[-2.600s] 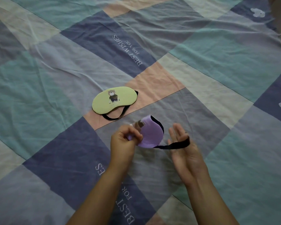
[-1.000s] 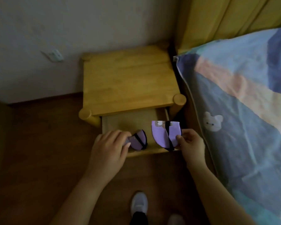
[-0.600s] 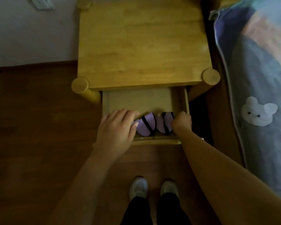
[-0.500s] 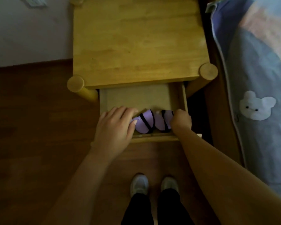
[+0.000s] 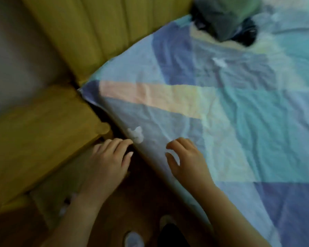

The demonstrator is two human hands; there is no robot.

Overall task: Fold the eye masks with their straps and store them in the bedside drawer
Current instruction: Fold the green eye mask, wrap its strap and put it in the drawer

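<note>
The view is blurred by motion. The wooden bedside drawer (image 5: 59, 177) stands pulled out under the nightstand top (image 5: 34, 139). My left hand (image 5: 105, 161) hovers over the drawer's right front corner with fingers apart and nothing in them. A pale purple patch of a folded eye mask (image 5: 63, 209) shows in the drawer beside my left wrist; the rest is hidden by my forearm. My right hand (image 5: 187, 161) is open above the bed's edge, fingers curled loosely, holding nothing.
The patchwork quilt (image 5: 221, 107) covers the bed on the right, with a white bear print (image 5: 136, 135) near my hands. A yellow padded headboard (image 5: 96, 32) rises behind. A dark bundle (image 5: 227, 20) lies at the bed's far end. My shoes (image 5: 133, 239) stand on the wooden floor.
My right hand has let go of the folded purple mask in the drawer and moved out over the bed. My head has turned right, from the drawer to the bed.
</note>
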